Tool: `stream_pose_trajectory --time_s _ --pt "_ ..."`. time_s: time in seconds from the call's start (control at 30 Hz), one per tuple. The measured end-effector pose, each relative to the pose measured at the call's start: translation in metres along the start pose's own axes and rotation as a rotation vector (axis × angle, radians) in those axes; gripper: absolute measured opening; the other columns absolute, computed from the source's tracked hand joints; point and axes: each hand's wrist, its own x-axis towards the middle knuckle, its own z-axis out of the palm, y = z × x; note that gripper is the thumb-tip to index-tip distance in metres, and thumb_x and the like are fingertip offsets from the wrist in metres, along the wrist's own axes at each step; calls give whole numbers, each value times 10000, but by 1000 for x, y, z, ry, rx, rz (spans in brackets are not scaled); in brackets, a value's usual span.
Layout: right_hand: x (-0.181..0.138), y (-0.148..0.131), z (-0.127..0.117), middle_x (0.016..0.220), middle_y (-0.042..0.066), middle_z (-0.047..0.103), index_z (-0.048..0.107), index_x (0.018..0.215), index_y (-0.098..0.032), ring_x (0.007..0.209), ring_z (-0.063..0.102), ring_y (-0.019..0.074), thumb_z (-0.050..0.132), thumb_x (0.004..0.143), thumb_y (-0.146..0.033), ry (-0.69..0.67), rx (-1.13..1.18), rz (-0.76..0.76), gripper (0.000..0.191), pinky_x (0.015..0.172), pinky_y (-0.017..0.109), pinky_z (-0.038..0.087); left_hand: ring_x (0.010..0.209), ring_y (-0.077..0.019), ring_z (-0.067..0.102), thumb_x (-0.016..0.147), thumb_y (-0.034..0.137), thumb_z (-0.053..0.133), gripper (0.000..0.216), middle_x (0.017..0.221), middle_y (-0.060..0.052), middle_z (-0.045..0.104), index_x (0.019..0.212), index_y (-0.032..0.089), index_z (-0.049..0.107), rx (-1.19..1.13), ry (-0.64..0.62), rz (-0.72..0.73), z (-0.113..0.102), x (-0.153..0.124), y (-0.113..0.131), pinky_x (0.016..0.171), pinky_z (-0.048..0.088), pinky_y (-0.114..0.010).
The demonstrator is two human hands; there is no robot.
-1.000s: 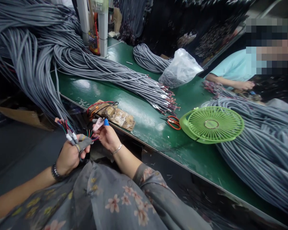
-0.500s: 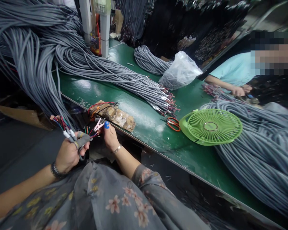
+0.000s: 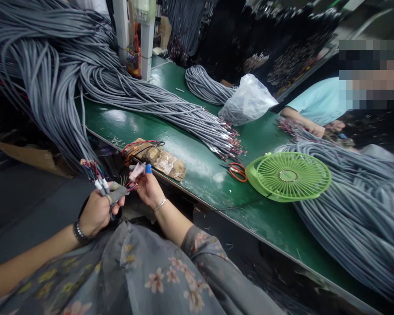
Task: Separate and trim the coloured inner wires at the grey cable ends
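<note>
My left hand (image 3: 96, 210) is closed round the end of a grey cable (image 3: 115, 192), whose thin coloured wires (image 3: 126, 183) fan out to the right. More cable ends with white sleeves (image 3: 100, 183) stick up between its fingers. My right hand (image 3: 147, 188), with blue tape on one fingertip, pinches a small pink cutter (image 3: 137, 170) right at the wire tips. Both hands hover over my lap, just below the near edge of the green table (image 3: 190, 166).
Big bundles of grey cables (image 3: 52, 78) hang off the table's left; another bundle (image 3: 357, 210) lies on the right. On the table sit a green fan (image 3: 290, 176), a brown taped board (image 3: 160, 158), red scissors (image 3: 238, 169), a plastic bag (image 3: 248, 98). Another person (image 3: 318, 103) works opposite.
The cutter's jaws, seen apart half a second ago, now look closed at the wire tips. My hands have barely shifted. The other person's hand has moved a little.
</note>
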Motion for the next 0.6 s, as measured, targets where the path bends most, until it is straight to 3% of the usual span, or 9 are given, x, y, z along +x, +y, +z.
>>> stream_pose_trajectory --time_s 0.1,0.23,0.4,0.5,0.6 --pt "-4 -4 -3 742 40 707 714 828 -191 654 605 149 583 1022 -701 -34 -7 65 561 627 256 565 304 -46 389 497 379 817 260 419 12 590 439 205 632 9 3 10 -4 -3 0 353 254 -185" --pt "-8 -10 -3 757 23 712 725 857 -197 644 585 136 689 986 -634 -78 -64 51 457 627 251 568 306 -47 395 492 353 790 221 421 12 595 441 207 632 -4 32 10 -6 -4 -1 353 260 -187" --pt "-7 -5 -5 751 7 673 715 859 -203 652 558 130 815 885 -600 -42 -132 -82 410 624 253 543 300 -46 371 451 356 802 240 395 24 573 451 210 611 -54 63 -56 -4 1 1 343 257 -184" --pt "-4 1 -12 728 18 660 698 825 -219 664 572 158 729 881 -749 -28 -244 -168 534 667 306 558 298 -44 358 431 358 798 248 377 28 554 442 209 599 -77 67 -91 -3 3 3 339 254 -181" --pt "-1 5 -20 686 21 652 687 752 -234 683 589 183 657 864 -847 24 -452 -371 624 729 341 549 301 -44 360 435 364 784 242 371 24 547 437 205 602 -86 69 -95 -3 4 3 339 256 -177"
